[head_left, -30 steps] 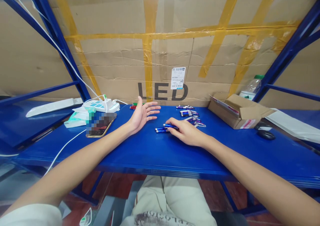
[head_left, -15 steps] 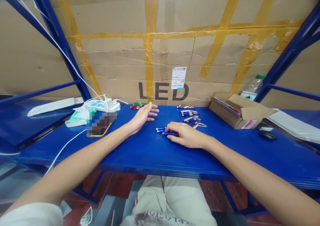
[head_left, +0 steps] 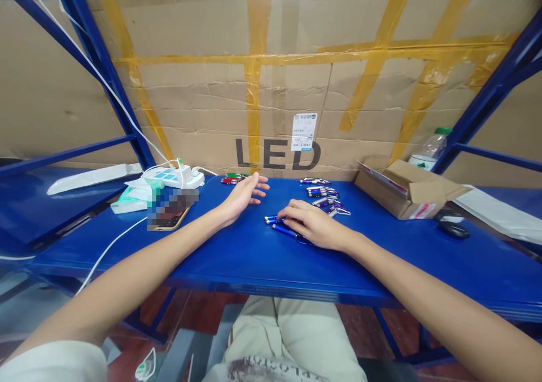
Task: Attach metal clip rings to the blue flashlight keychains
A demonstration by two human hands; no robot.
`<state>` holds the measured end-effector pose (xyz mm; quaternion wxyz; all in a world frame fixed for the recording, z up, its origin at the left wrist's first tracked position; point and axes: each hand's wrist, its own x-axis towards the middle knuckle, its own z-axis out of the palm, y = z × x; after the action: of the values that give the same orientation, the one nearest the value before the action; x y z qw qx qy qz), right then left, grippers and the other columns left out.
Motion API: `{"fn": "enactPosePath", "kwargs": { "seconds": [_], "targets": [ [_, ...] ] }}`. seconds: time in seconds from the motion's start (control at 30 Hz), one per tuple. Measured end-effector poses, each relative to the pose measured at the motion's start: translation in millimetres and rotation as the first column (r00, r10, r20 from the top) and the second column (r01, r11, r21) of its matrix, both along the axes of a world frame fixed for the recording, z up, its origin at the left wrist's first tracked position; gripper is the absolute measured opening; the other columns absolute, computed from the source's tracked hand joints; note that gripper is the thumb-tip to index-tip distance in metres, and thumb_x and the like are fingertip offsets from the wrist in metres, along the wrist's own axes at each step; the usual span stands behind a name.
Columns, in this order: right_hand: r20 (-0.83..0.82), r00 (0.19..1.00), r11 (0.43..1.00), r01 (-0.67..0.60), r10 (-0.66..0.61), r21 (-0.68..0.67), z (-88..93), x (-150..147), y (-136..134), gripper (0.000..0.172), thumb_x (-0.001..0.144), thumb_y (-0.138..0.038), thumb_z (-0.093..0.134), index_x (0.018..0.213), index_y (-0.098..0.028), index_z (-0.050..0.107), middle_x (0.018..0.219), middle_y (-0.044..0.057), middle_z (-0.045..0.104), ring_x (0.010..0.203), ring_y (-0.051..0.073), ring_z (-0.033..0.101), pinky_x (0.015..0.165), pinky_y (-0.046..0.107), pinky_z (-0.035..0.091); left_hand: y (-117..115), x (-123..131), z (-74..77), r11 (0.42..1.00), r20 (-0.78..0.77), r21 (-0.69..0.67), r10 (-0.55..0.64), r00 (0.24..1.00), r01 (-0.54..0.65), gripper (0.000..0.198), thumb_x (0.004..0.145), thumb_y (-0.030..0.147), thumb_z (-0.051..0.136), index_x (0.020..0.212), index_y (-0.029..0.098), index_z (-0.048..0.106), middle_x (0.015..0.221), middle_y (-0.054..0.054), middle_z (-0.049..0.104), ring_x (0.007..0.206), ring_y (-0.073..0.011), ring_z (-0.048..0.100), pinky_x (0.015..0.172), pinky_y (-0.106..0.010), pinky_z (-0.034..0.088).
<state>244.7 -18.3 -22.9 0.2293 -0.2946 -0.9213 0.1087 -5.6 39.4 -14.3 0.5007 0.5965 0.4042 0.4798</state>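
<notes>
My left hand point(head_left: 244, 197) rests on its side on the blue table, fingers stretched out and slightly apart, holding nothing. Just behind it lie red keychain flashlights point(head_left: 231, 180) and a green one point(head_left: 235, 175). My right hand point(head_left: 311, 223) hovers low over a small group of blue keychain flashlights, its fingers bent and loosely apart. One blue flashlight point(head_left: 284, 231) lies slanted in front of the fingers, its right end hidden under the hand. Other blue ones point(head_left: 270, 219) sit at the fingertips, partly covered. Beyond, several flashlights with carabiner clips point(head_left: 319, 192) lie in rows.
A large cardboard sheet point(head_left: 203, 111) marked LED stands behind the table. To the right are an open cardboard box point(head_left: 417, 193), a black mouse point(head_left: 454, 229) and a plastic bottle point(head_left: 436, 144). A phone point(head_left: 171, 218), a power strip point(head_left: 171, 177) and white cables lie left.
My right hand has let go of the blue flashlight it was pinching; that flashlight now lies slanted on the table. The right fingers have lifted and shifted slightly back. My left hand stays put.
</notes>
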Motion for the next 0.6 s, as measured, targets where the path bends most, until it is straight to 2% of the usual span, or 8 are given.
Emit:
{"fn": "enactPosePath", "kwargs": {
  "seconds": [0.07, 0.27, 0.47, 0.6],
  "targets": [
    [0.027, 1.0, 1.0, 0.014, -0.014, 0.007, 0.1, 0.1, 0.6, 0.026, 0.113, -0.032, 0.05, 0.128, -0.024, 0.069, 0.115, 0.011, 0.066, 0.11, 0.028, 0.062, 0.098, 0.043, 0.052, 0.1, 0.0, -0.2, 1.0, -0.001, 0.002, 0.0, 1.0, 0.0, 0.052, 0.11, 0.062, 0.05, 0.123, 0.017, 0.073, 0.124, -0.015, 0.075, 0.094, -0.0189, 0.07, 0.07, -0.025, 0.055],
    [0.02, 0.999, 1.0, 0.025, -0.025, -0.008, 1.2, -1.5, 0.8, 0.014, 0.11, -0.032, 0.058, 0.112, -0.023, 0.069, 0.114, 0.009, 0.068, 0.11, 0.028, 0.059, 0.098, 0.043, 0.049, 1.1, -0.3, -2.6, 1.0, 0.0, 0.013, 0.001, 1.0, -0.001, 0.053, 0.109, 0.063, 0.05, 0.123, 0.017, 0.074, 0.122, -0.014, 0.075, 0.093, -0.0188, 0.069, 0.07, -0.025, 0.054],
    [0.063, 0.998, 0.999, 0.014, -0.012, -0.034, 1.6, -1.2, 0.8, 0.02, 0.111, -0.035, 0.056, 0.116, -0.022, 0.07, 0.112, 0.011, 0.071, 0.104, 0.029, 0.056, 0.094, 0.043, 0.046, 0.4, -0.8, -1.9, 1.0, -0.004, 0.006, -0.007, 1.0, 0.007, 0.053, 0.109, 0.062, 0.05, 0.124, 0.017, 0.074, 0.123, -0.015, 0.075, 0.094, -0.0193, 0.069, 0.071, -0.025, 0.054],
    [0.08, 0.995, 0.998, 0.057, -0.056, -0.01, 3.1, -0.7, -0.5, 0.016, 0.11, -0.033, 0.057, 0.114, -0.023, 0.069, 0.116, 0.011, 0.069, 0.108, 0.029, 0.056, 0.098, 0.045, 0.043, -0.3, -0.9, -0.3, 1.0, -0.002, 0.007, -0.009, 1.0, 0.009, 0.052, 0.11, 0.061, 0.05, 0.124, 0.017, 0.074, 0.123, -0.015, 0.075, 0.094, -0.0194, 0.069, 0.071, -0.026, 0.054]
  ]
}}
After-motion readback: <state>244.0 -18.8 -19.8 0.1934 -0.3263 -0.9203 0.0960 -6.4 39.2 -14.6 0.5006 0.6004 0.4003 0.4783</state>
